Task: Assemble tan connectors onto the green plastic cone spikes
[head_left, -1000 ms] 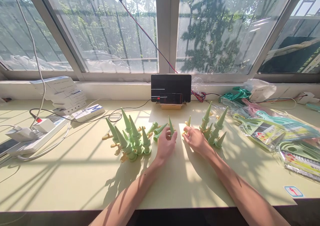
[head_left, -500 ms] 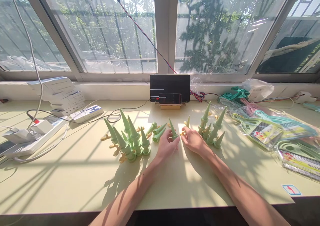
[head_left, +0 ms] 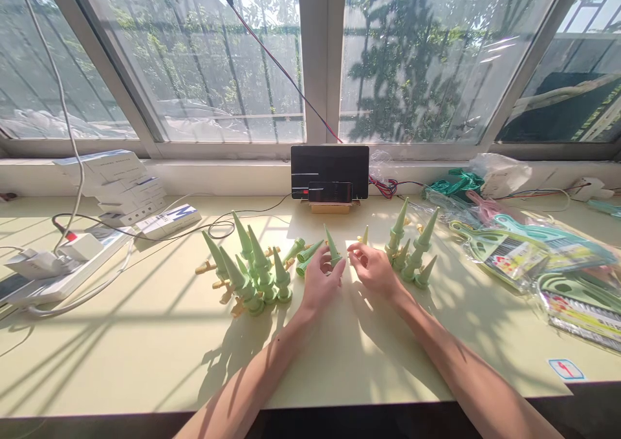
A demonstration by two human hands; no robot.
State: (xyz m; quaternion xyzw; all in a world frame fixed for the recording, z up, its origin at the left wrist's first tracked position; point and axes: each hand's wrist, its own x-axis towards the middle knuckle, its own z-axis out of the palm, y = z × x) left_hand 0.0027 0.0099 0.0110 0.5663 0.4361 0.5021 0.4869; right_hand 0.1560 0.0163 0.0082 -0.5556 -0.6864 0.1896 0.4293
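Over the tabletop (head_left: 359,361), left hand (head_left: 321,280) holds 1 green cone (head_left: 331,244), tip leaning up-left; right hand (head_left: 373,272) curled just rightward, contents unclear.

Single head-worn view; faces forward, down; table (head_left: 354,361) near, windows (head_left: 233,57) beyond.

Lt grn cones (head_left: 259,253), tan pegs (head_left: 238,308), pale yel tabletop (head_left: 339,361), blk screen (head_left: 330,163).
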